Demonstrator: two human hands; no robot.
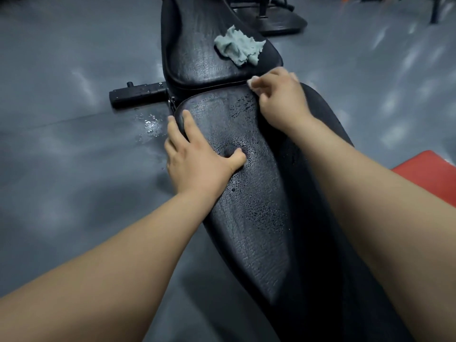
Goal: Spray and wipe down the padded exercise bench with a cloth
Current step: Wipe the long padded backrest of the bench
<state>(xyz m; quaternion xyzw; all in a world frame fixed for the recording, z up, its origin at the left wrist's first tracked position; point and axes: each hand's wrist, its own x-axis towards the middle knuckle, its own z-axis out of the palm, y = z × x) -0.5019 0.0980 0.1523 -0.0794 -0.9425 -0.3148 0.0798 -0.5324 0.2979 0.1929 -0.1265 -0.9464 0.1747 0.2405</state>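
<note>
The black padded bench has a near pad (256, 206) beaded with water drops and a far pad (197, 58) beyond a narrow gap. A crumpled pale green cloth (238, 46) lies on the far pad's right side, with no hand on it. My left hand (197, 161) rests flat on the near pad's left edge, fingers straight and thumb pressing into the padding. My right hand (281, 99) is blurred at the right end of the gap, a little short of the cloth. Its fingers are loosely bent and I see nothing in them. No spray bottle is in view.
A small puddle of drops (150, 124) shines on the grey floor left of the bench. The bench's black frame bar (138, 93) sticks out to the left. A red pad (429, 174) shows at the right edge. Dark equipment bases (278, 21) stand behind.
</note>
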